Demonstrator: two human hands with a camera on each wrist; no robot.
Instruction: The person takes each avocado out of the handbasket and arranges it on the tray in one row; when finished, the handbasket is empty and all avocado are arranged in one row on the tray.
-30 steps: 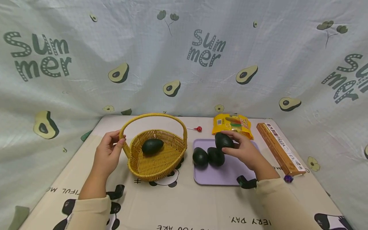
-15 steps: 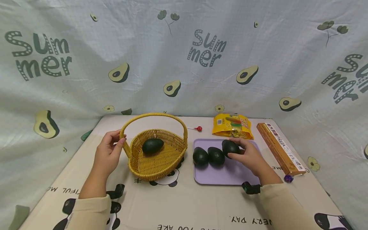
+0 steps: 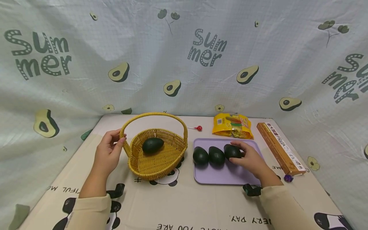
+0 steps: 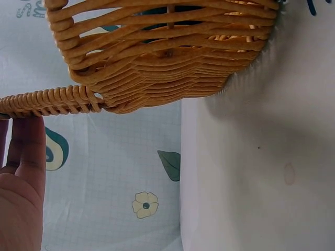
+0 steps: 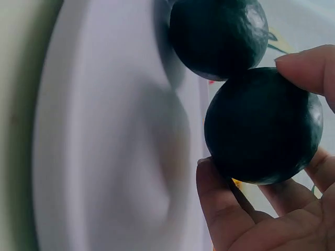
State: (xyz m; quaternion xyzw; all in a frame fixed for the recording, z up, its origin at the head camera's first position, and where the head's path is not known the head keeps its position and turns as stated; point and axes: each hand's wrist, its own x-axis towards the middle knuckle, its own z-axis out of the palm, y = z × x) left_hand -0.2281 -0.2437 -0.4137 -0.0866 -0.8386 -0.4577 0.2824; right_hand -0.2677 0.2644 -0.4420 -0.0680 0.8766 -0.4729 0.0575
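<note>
The right hand (image 3: 249,158) pinches the third avocado (image 3: 232,151) on the tray (image 3: 218,177) beside its neighbour (image 3: 216,155), best released gently, while left fingers (image 3: 113,143) clasp the basket handle (image 3: 123,132)

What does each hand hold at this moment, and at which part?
The right hand grips the rightmost dark green avocado by its sides, on the purple tray. The left hand holds the yellow wicker basket at its handle base.
</note>
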